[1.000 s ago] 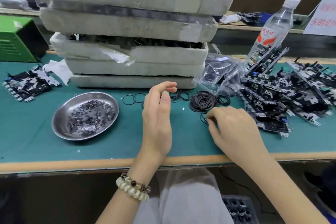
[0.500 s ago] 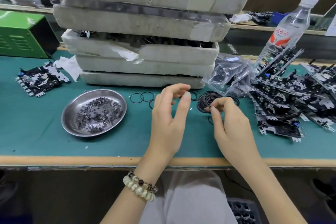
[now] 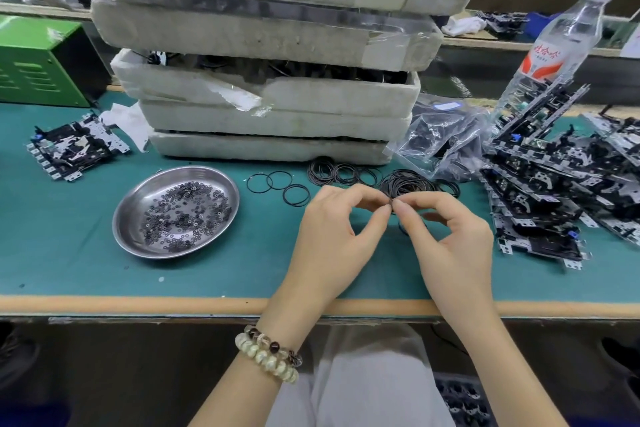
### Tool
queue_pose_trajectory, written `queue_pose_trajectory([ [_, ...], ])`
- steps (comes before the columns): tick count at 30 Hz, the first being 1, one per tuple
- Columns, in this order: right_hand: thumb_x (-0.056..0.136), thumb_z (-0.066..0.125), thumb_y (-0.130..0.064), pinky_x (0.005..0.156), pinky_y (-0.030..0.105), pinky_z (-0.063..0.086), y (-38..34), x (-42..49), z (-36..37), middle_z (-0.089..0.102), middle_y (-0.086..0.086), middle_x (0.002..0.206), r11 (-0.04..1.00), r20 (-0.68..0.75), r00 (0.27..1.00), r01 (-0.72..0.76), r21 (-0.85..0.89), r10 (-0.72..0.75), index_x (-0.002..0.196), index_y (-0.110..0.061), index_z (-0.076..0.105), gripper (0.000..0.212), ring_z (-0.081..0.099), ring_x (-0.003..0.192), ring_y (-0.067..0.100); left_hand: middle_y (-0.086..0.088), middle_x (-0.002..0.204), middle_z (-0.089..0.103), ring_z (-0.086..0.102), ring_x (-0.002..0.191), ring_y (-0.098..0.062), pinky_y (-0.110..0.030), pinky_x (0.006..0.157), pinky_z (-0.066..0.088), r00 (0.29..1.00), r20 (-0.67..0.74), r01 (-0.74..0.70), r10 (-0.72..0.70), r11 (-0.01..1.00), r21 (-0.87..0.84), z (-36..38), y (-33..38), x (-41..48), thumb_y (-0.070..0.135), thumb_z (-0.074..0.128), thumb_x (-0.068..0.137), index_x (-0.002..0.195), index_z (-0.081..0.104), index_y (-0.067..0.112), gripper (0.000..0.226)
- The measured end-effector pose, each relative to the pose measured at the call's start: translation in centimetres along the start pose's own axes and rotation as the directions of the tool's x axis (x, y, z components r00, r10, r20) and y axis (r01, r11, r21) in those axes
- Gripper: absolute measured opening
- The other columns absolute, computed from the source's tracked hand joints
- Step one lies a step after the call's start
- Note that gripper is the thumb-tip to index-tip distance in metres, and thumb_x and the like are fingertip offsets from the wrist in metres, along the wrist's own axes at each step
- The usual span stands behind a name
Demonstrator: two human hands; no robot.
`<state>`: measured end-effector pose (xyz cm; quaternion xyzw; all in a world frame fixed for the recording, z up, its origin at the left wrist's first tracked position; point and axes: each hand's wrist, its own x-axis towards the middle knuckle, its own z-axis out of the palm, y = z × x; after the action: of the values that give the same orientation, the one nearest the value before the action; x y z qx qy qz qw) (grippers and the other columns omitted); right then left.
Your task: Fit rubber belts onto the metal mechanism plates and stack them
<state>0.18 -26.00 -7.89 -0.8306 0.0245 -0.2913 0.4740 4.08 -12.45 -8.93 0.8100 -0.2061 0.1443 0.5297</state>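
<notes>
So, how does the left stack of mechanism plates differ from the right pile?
The left stack is small and lies flat; the right pile is far bigger, with plates tilted up by the water bottle. The left stack is tidy; the right pile sprawls. Both hold black-and-silver plates on the green mat.

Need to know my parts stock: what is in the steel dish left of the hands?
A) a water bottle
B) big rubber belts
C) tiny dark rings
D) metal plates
C: the steel dish holds a scatter of tiny dark rings; the big belts lie on the mat.
</notes>
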Motion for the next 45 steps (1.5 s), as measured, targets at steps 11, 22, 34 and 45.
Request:
queue_pose_trajectory([
  [11, 0.099, 0.057, -0.017, 0.081, 0.029, 0.05, 1.0, -0.2, -0.2, 0.069, -0.006, 0.089, 0.984, -0.27, 0.958, -0.05, 0.172, 0.096, 0.094, -0.02, 0.062, 0.008, 0.065, 0.089, 0.011, 0.015, 0.088, 0.071, 0.056, 0.097, -0.014, -0.027, 0.091, 0.042, 0.998, 0.055, -0.035, 0.033, 0.999, 0.033, 0.0, 0.3, 0.1, 0.018, 0.07, 0.091, 0.09, 0.073, 0.021, 0.004],
  [22, 0.1, 0.053, -0.021, 0.082, 0.035, 0.052, 1.9, -0.2, -0.2, 0.071, -0.002, 0.096, 0.963, -0.373, 0.91, -0.086, 0.256, 0.18, 0.094, -0.028, 0.057, 0.01, 0.065, 0.097, 0.017, 0.007, 0.117, 0.062, 0.04, 0.117, -0.022, -0.038, 0.108, 0.032, 0.993, 0.118, -0.057, 0.029, 0.968, 0.246, 0.6, -0.3, 0.1, 0.023, 0.069, 0.093, 0.109, 0.077, 0.026, 0.018],
  [34, 0.099, 0.055, -0.024, 0.082, 0.029, 0.047, 0.1, -0.8, 0.6, 0.062, -0.018, 0.091, 0.999, -0.257, 0.966, -0.013, 0.041, 0.023, 0.096, -0.023, 0.059, 0.005, 0.059, 0.086, 0.005, 0.014, 0.11, 0.063, 0.048, 0.113, -0.014, -0.022, 0.102, 0.035, 0.996, -0.029, -0.068, 0.08, 0.95, 0.306, -8.3, 0.4, -0.3, 0.029, 0.06, 0.094, 0.111, 0.073, 0.024, 0.022],
  [45, 0.091, 0.058, -0.029, 0.081, 0.023, 0.044, -3.8, -2.3, 5.9, 0.064, -0.014, 0.091, 0.991, 0.071, 0.993, 0.084, 0.104, -0.091, 0.086, -0.029, 0.061, 0.006, 0.06, 0.087, 0.016, -0.014, 0.087, 0.067, 0.063, 0.09, -0.039, -0.046, 0.077, 0.043, 0.961, 0.199, -0.202, 0.194, -0.006, 0.979, -26.8, -7.2, -2.0, 0.006, 0.065, 0.08, 0.076, 0.068, 0.006, 0.005],
])
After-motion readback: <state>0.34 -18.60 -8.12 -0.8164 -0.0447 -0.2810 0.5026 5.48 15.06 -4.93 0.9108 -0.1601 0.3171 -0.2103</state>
